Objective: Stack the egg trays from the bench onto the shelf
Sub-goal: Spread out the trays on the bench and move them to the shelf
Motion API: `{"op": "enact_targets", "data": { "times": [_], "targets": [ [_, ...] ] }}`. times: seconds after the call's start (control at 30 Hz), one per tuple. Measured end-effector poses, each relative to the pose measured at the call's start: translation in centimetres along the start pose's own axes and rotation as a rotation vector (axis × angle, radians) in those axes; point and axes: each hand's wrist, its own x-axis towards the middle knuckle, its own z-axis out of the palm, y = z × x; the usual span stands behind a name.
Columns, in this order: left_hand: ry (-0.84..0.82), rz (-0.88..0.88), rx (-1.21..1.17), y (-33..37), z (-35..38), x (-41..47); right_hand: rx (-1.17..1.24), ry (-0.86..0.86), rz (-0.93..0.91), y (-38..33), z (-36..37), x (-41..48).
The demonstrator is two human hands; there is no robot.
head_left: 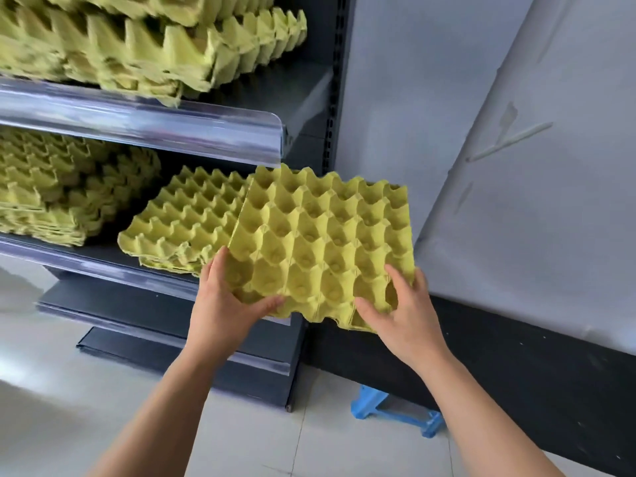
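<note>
I hold a yellow-green egg tray [323, 242] in the air in front of the dark metal shelf [220, 139], tilted with its far edge up. My left hand [223, 301] grips its near left corner, thumb on top. My right hand [399, 311] grips the near right corner. Just behind and left of it, a low stack of egg trays [186, 222] lies on the middle shelf board. A taller stack [65, 187] stands further left on the same board. More stacks [144, 46] fill the board above.
Clear plastic strips [144, 122] run along the shelf fronts. A grey wall [516, 166] with a black base stands to the right. A blue plastic piece [392, 407] lies on the pale tiled floor near the shelf's foot.
</note>
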Motion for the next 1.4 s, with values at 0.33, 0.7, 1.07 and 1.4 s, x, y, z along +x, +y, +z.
{"op": "enact_targets", "data": {
  "times": [0.33, 0.7, 1.07, 1.4],
  "targets": [
    [-0.051, 0.006, 0.074, -6.8, -11.5, 8.8, -0.041, -0.010, -0.015, -12.1, 8.9, 3.4],
    [-0.127, 0.066, 0.112, -11.6, -14.8, 16.8, -0.125, -0.021, 0.106, -17.0, 15.1, 8.3],
    [-0.194, -0.019, 0.200, -13.5, -13.3, 19.7, -0.234, -0.109, 0.169, -16.6, 16.7, 12.0],
    [-0.253, 0.011, 0.446, -14.4, -12.8, 20.0, -0.379, -0.082, 0.136, -15.6, 17.6, 11.9]
  ]
}}
